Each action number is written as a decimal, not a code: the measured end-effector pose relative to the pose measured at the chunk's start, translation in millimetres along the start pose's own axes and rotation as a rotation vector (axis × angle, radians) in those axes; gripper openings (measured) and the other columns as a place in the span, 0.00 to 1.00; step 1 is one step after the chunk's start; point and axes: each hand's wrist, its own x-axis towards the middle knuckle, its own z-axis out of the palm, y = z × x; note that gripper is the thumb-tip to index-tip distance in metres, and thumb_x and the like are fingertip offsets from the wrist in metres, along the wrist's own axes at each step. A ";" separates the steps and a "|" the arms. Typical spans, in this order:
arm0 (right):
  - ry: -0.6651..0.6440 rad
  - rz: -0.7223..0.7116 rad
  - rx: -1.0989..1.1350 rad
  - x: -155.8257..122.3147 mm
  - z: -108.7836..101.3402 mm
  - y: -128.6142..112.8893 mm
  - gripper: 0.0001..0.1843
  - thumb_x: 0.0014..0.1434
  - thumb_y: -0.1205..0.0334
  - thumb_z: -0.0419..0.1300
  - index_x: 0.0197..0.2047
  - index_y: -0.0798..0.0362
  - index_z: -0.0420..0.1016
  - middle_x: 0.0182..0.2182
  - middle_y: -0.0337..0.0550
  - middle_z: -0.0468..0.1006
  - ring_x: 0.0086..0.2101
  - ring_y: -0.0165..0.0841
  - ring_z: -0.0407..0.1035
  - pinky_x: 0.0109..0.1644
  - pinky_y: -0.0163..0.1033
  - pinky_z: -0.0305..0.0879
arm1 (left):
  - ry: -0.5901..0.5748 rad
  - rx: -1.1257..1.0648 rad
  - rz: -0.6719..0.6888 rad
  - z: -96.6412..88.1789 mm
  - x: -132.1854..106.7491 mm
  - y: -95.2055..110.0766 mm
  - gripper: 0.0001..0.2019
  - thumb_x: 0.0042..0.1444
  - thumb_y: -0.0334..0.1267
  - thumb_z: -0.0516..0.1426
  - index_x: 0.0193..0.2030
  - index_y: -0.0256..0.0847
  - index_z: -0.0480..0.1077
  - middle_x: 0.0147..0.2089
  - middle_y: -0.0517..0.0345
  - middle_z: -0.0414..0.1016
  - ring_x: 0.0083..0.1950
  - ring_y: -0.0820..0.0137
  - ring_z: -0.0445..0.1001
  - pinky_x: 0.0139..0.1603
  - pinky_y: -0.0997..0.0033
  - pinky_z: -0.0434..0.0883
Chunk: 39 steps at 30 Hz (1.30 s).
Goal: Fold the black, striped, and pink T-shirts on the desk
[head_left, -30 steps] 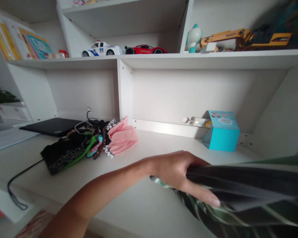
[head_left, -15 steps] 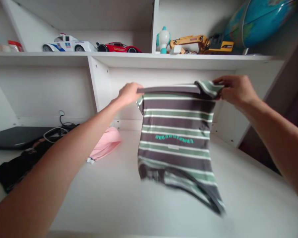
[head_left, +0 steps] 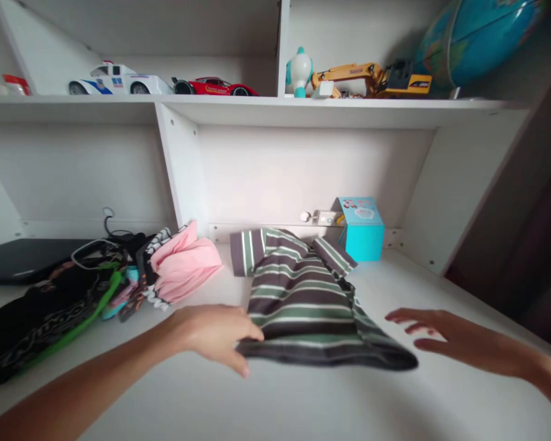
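A striped T-shirt (head_left: 305,294) in dark grey, green and white lies spread on the white desktop (head_left: 266,404), its sleeves toward the back wall and its hem toward me. The hem's right corner looks slightly raised and blurred. My left hand (head_left: 213,334) is at the hem's left corner, thumb and fingers apart; whether the fingertips touch the cloth is hard to make out. Right of the hem, my right hand (head_left: 445,337) hovers apart from the shirt, fingers spread and holding nothing.
Pink cloth (head_left: 186,263), a black garment with green trim (head_left: 50,324) and a dark laptop (head_left: 22,260) lie at left. Behind the shirt stand a blue desk calendar (head_left: 362,229) and a power strip (head_left: 326,218). Toy vehicles and a globe (head_left: 480,43) sit on the shelf (head_left: 257,110) above.
The shirt has gone from hanging between both raised hands to lying on the desktop. Both hands came down toward me and let go of its upper edge. The calendar behind it now shows.
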 end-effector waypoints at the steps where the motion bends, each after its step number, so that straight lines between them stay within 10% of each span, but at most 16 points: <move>1: -0.014 0.019 -0.020 2.4 7.5 5.8 0.17 0.57 0.48 0.52 0.50 0.32 0.68 0.48 0.41 0.74 0.45 0.37 0.70 0.47 0.38 0.67 | -0.077 -0.069 0.017 6.6 5.7 -3.7 0.19 0.51 0.44 0.58 0.51 0.46 0.70 0.41 0.55 0.77 0.40 0.63 0.75 0.36 0.73 0.68; 7: 0.153 -0.104 -0.243 59.0 56.0 -44.9 0.24 0.62 0.51 0.42 0.56 0.50 0.65 0.55 0.47 0.67 0.52 0.39 0.64 0.56 0.43 0.60 | 0.379 -0.116 -0.018 39.5 90.0 -49.5 0.22 0.62 0.44 0.45 0.60 0.39 0.61 0.61 0.48 0.63 0.60 0.63 0.62 0.59 0.66 0.57; 12: 0.094 -0.088 -0.344 70.8 87.9 -53.8 0.20 0.59 0.56 0.49 0.52 0.51 0.69 0.53 0.49 0.69 0.53 0.43 0.61 0.57 0.48 0.55 | 0.327 -0.030 -0.293 86.5 126.1 -87.6 0.33 0.58 0.58 0.43 0.66 0.45 0.47 0.69 0.47 0.39 0.68 0.51 0.39 0.62 0.48 0.47; 20: -0.070 0.162 -0.372 13.9 26.5 6.9 0.09 0.56 0.64 0.52 0.30 0.49 0.74 0.30 0.40 0.78 0.31 0.34 0.72 0.34 0.36 0.66 | 0.210 0.009 -0.201 78.7 76.4 -94.9 0.32 0.55 0.63 0.44 0.62 0.51 0.56 0.66 0.48 0.53 0.66 0.52 0.51 0.62 0.46 0.46; 25: 0.080 0.274 -0.418 81.0 9.2 21.2 0.10 0.63 0.63 0.51 0.42 0.55 0.71 0.42 0.43 0.74 0.43 0.33 0.68 0.49 0.44 0.63 | 0.475 0.046 -0.247 75.4 118.7 -96.7 0.28 0.61 0.55 0.38 0.62 0.45 0.58 0.66 0.50 0.52 0.67 0.59 0.48 0.64 0.55 0.47; 31: 0.332 0.530 -0.430 163.4 36.3 26.9 0.17 0.62 0.57 0.55 0.51 0.55 0.66 0.46 0.46 0.70 0.41 0.34 0.68 0.44 0.45 0.68 | 0.374 0.012 -0.367 98.2 152.7 -107.5 0.33 0.57 0.63 0.35 0.66 0.53 0.46 0.70 0.54 0.40 0.69 0.54 0.38 0.62 0.44 0.42; 39: 0.542 0.691 -0.495 146.9 13.9 42.1 0.16 0.62 0.58 0.54 0.53 0.53 0.65 0.50 0.47 0.67 0.45 0.35 0.66 0.46 0.46 0.67 | 0.358 -0.026 -0.380 94.5 148.9 -107.3 0.34 0.55 0.65 0.34 0.66 0.56 0.44 0.70 0.57 0.37 0.69 0.52 0.33 0.62 0.42 0.41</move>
